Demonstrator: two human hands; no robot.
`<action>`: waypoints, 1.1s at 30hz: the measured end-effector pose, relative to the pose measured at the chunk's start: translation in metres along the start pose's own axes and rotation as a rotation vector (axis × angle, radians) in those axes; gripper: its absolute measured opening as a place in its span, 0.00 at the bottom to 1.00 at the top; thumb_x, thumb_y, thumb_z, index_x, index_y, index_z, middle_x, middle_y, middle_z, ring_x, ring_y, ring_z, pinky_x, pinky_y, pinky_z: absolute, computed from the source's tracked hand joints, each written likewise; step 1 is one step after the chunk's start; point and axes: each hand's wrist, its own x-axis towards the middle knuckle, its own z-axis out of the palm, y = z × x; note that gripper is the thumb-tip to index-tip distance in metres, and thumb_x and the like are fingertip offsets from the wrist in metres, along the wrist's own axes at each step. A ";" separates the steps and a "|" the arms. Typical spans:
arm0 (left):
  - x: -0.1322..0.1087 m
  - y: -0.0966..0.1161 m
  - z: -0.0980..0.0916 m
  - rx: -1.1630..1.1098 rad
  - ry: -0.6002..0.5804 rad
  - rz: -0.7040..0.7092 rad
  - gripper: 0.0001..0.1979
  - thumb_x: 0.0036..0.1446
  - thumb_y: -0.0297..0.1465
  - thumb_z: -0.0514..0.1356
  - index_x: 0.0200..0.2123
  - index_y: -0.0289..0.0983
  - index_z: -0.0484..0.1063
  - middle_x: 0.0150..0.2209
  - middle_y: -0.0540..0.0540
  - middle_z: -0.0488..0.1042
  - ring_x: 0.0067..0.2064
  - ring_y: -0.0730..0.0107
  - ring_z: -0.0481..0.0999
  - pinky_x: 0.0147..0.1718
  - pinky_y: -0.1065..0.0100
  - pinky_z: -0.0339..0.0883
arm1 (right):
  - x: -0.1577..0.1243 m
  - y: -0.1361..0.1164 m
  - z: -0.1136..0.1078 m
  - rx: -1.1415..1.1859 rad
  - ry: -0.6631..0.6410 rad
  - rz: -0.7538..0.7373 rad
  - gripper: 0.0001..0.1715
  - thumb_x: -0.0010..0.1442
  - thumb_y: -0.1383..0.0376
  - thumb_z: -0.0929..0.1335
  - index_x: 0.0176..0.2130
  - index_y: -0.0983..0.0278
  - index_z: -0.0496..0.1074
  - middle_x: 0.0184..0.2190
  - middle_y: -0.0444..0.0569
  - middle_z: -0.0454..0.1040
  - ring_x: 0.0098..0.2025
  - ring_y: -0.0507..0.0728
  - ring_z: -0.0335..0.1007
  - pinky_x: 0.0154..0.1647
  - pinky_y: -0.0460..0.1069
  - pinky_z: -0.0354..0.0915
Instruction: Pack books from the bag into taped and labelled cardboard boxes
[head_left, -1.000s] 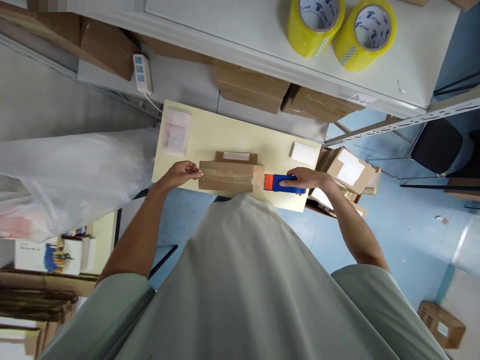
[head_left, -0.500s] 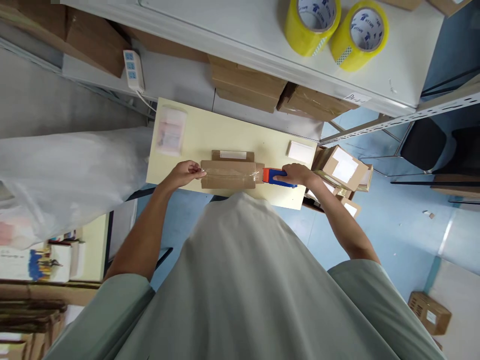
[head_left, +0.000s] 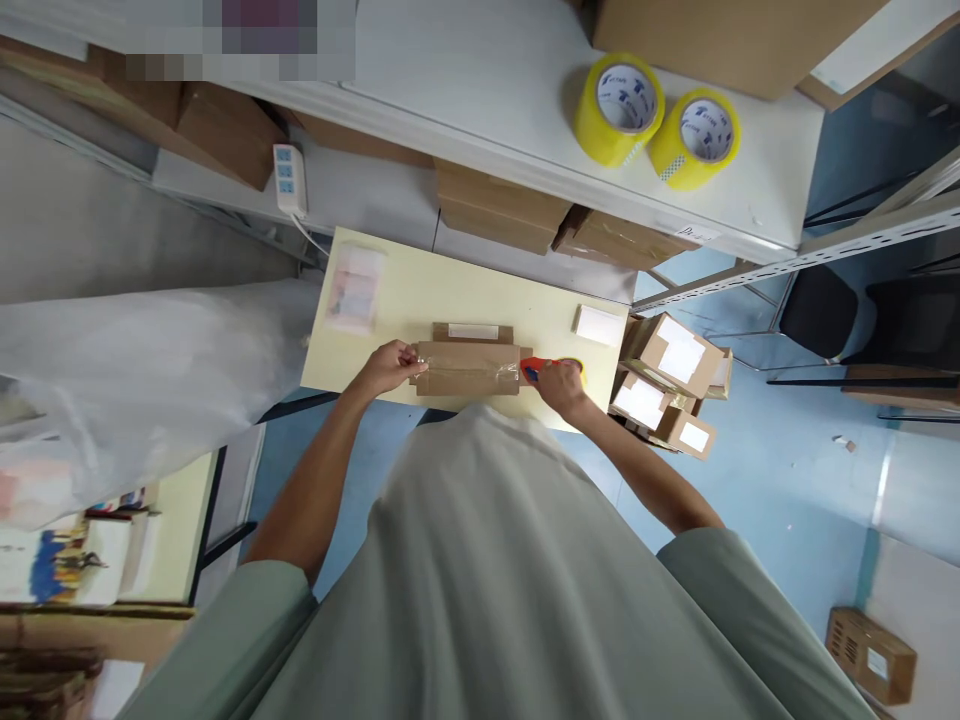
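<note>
A long brown cardboard box (head_left: 472,380) lies on the pale yellow table (head_left: 442,280), with clear tape (head_left: 480,368) running along its top. My left hand (head_left: 391,367) is at the box's left end, fingers pinched on the tape's loose end. At the right end, my right hand (head_left: 562,385) is closed around a tape dispenser (head_left: 531,369) with orange-red and blue parts. A yellow tape roll shows beside that hand, and the dispenser's front touches or nearly touches the box. Just behind the box is another brown box (head_left: 441,332) with a white label.
Two yellow tape rolls (head_left: 619,110) stand on the grey shelf (head_left: 480,90) above the table. A white packet (head_left: 598,325) and a clear plastic-wrapped packet (head_left: 356,288) lie on the table. Labelled boxes (head_left: 675,350) are stacked to the right. A power strip (head_left: 289,180) sits behind left.
My right hand has turned the dispenser at the box's right end, so its tape roll now shows. My left hand stays at the left end. The whole view has shifted slightly.
</note>
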 end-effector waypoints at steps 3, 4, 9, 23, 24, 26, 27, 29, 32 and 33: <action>-0.004 0.000 -0.001 0.041 0.048 0.026 0.32 0.36 0.51 0.81 0.34 0.43 0.68 0.29 0.52 0.76 0.36 0.59 0.79 0.39 0.62 0.72 | -0.001 -0.012 0.011 -0.062 0.036 0.152 0.26 0.82 0.55 0.62 0.57 0.73 0.77 0.48 0.74 0.84 0.54 0.73 0.85 0.48 0.59 0.70; -0.007 0.001 -0.002 0.059 0.072 0.035 0.31 0.38 0.50 0.81 0.34 0.44 0.68 0.29 0.51 0.76 0.37 0.58 0.80 0.40 0.61 0.72 | -0.002 -0.012 0.011 -0.055 0.044 0.171 0.26 0.82 0.54 0.62 0.57 0.73 0.77 0.49 0.73 0.84 0.55 0.72 0.85 0.49 0.58 0.71; -0.021 0.013 -0.009 0.173 0.186 0.144 0.19 0.47 0.38 0.74 0.38 0.45 0.68 0.37 0.46 0.83 0.40 0.53 0.85 0.45 0.57 0.77 | -0.017 0.003 -0.016 0.048 0.161 0.242 0.24 0.82 0.52 0.62 0.58 0.66 0.77 0.51 0.68 0.86 0.57 0.70 0.85 0.53 0.55 0.73; -0.042 0.239 -0.056 0.055 0.284 0.928 0.13 0.75 0.37 0.56 0.49 0.42 0.81 0.52 0.42 0.86 0.49 0.59 0.85 0.54 0.59 0.78 | -0.001 -0.067 -0.258 0.143 0.953 -0.087 0.33 0.80 0.55 0.59 0.71 0.74 0.61 0.56 0.72 0.82 0.57 0.77 0.80 0.62 0.67 0.71; -0.045 0.251 -0.061 0.059 0.305 0.959 0.13 0.75 0.37 0.57 0.48 0.41 0.81 0.51 0.42 0.86 0.49 0.59 0.85 0.54 0.59 0.78 | 0.011 -0.071 -0.273 0.117 0.981 -0.122 0.32 0.80 0.57 0.59 0.72 0.75 0.60 0.56 0.72 0.82 0.59 0.77 0.79 0.67 0.69 0.68; -0.052 0.267 -0.068 0.065 0.345 0.997 0.12 0.75 0.36 0.57 0.47 0.41 0.81 0.49 0.43 0.86 0.49 0.60 0.84 0.55 0.59 0.78 | 0.035 -0.078 -0.298 0.073 1.002 -0.144 0.31 0.80 0.60 0.59 0.73 0.74 0.61 0.57 0.72 0.82 0.62 0.76 0.77 0.72 0.70 0.62; -0.055 0.271 -0.072 0.070 0.360 1.006 0.11 0.75 0.36 0.58 0.46 0.41 0.80 0.48 0.43 0.86 0.49 0.60 0.84 0.55 0.60 0.78 | 0.046 -0.080 -0.307 0.053 0.995 -0.131 0.30 0.80 0.61 0.60 0.72 0.75 0.62 0.58 0.72 0.82 0.64 0.76 0.76 0.73 0.70 0.61; -0.059 0.272 -0.077 0.072 0.380 1.007 0.11 0.75 0.36 0.58 0.44 0.41 0.80 0.47 0.43 0.85 0.49 0.60 0.84 0.55 0.60 0.78 | 0.064 -0.084 -0.317 0.023 0.963 -0.089 0.28 0.79 0.64 0.60 0.70 0.77 0.65 0.60 0.74 0.81 0.66 0.74 0.74 0.75 0.68 0.58; -0.063 0.261 -0.081 0.062 0.395 0.994 0.11 0.74 0.37 0.59 0.44 0.41 0.80 0.47 0.43 0.85 0.49 0.59 0.84 0.54 0.59 0.78 | 0.082 -0.087 -0.318 0.016 0.929 -0.054 0.27 0.79 0.67 0.61 0.69 0.79 0.66 0.63 0.75 0.78 0.69 0.72 0.71 0.78 0.66 0.54; -0.064 0.256 -0.081 0.056 0.400 0.984 0.11 0.74 0.38 0.59 0.44 0.41 0.80 0.47 0.43 0.85 0.49 0.58 0.84 0.54 0.59 0.78 | 0.086 -0.086 -0.317 0.023 0.928 -0.054 0.27 0.79 0.67 0.61 0.69 0.79 0.66 0.63 0.75 0.78 0.70 0.72 0.70 0.78 0.67 0.53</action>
